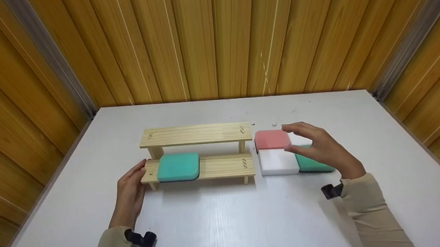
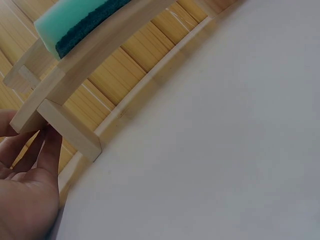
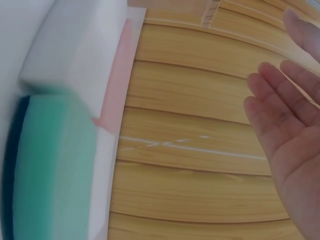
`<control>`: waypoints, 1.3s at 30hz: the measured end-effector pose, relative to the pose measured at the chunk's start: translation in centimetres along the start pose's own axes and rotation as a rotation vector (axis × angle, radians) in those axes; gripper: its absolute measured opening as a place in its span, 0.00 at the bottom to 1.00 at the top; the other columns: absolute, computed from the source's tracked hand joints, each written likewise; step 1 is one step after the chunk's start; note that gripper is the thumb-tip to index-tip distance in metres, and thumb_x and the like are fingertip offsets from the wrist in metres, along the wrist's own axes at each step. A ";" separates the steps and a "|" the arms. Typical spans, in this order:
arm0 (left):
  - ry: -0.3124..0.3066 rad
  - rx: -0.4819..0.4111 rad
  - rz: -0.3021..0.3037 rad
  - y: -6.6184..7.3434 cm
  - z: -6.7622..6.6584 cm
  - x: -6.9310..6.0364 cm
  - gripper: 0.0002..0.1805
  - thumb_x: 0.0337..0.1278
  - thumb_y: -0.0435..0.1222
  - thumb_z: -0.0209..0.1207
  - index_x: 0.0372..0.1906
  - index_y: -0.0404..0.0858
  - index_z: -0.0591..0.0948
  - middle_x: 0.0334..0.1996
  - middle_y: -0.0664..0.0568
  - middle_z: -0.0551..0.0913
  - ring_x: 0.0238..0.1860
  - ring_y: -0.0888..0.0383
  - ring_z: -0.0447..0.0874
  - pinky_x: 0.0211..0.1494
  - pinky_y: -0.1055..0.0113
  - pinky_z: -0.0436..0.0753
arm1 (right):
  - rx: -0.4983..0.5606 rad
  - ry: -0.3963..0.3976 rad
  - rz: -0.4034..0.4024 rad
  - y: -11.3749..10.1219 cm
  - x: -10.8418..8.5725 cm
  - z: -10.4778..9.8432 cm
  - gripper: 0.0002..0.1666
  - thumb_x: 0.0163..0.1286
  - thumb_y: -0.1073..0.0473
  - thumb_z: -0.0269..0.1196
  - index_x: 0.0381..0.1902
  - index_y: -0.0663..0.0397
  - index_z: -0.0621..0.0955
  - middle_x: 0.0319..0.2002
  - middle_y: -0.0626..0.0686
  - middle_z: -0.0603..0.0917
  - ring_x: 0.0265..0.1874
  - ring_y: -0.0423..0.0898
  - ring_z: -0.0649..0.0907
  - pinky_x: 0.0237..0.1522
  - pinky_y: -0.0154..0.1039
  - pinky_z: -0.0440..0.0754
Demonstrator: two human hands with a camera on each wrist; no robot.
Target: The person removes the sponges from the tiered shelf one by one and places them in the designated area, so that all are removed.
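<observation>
A two-step wooden rack (image 1: pixel 222 167) stands left of centre on the table. On the left part of its lower step lies a teal sponge (image 1: pixel 178 166); the left wrist view shows a dark scouring layer underneath. My left hand (image 1: pixel 129 194) grips the left end of that step, thumb at the board and fingers beneath it. To the right of the rack, a pink sponge (image 1: pixel 270 139), two white sponges, the front one (image 1: pixel 279 162) and the back one (image 1: pixel 298 139), and a green sponge (image 1: pixel 315 163) lie together. Above them hovers my right hand (image 1: pixel 323 149), thumb and fingers apart, holding nothing.
The rack's upper step (image 1: pixel 194 135) rises behind the lower one. A white table (image 1: pixel 218 226) spreads beneath everything. Yellow wood-look panels (image 1: pixel 215 43) close off the back and both sides. Small dark marks dot the table behind the sponges.
</observation>
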State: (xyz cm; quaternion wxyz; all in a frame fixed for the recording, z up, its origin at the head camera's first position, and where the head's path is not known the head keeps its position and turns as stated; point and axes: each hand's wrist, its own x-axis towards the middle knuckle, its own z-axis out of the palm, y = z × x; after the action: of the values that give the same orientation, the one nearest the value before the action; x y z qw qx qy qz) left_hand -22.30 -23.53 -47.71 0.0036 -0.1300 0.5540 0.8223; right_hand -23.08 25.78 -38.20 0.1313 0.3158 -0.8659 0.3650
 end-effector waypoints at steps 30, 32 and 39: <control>0.008 0.022 0.006 -0.1 -0.2 -0.1 0.25 0.69 0.31 0.50 0.69 0.35 0.65 0.72 0.47 0.63 0.72 0.56 0.63 0.64 0.76 0.76 | 0.065 -0.079 -0.151 -2.9 4.0 4.6 0.30 0.60 0.58 0.69 0.59 0.64 0.77 0.56 0.58 0.81 0.57 0.52 0.79 0.58 0.51 0.81; 0.006 0.021 0.006 -0.1 -0.2 -0.1 0.25 0.69 0.31 0.50 0.70 0.35 0.65 0.72 0.47 0.63 0.72 0.56 0.63 0.64 0.76 0.76 | 0.070 -0.098 -0.148 -3.1 4.1 4.9 0.30 0.61 0.58 0.69 0.59 0.64 0.76 0.57 0.58 0.81 0.58 0.52 0.79 0.59 0.51 0.80; 0.007 0.016 0.007 -0.1 -0.2 -0.1 0.25 0.69 0.31 0.49 0.69 0.35 0.66 0.72 0.47 0.63 0.72 0.56 0.63 0.64 0.76 0.76 | 0.061 -0.165 -0.070 -3.8 4.8 6.1 0.34 0.60 0.56 0.69 0.62 0.61 0.74 0.61 0.56 0.78 0.59 0.51 0.78 0.63 0.50 0.77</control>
State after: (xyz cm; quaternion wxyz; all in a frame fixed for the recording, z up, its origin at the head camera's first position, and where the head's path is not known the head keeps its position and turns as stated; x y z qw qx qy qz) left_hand -22.15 -23.66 -47.81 -0.0003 -0.1307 0.5610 0.8174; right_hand -24.25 17.22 -38.18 0.0628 0.3786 -0.8507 0.3592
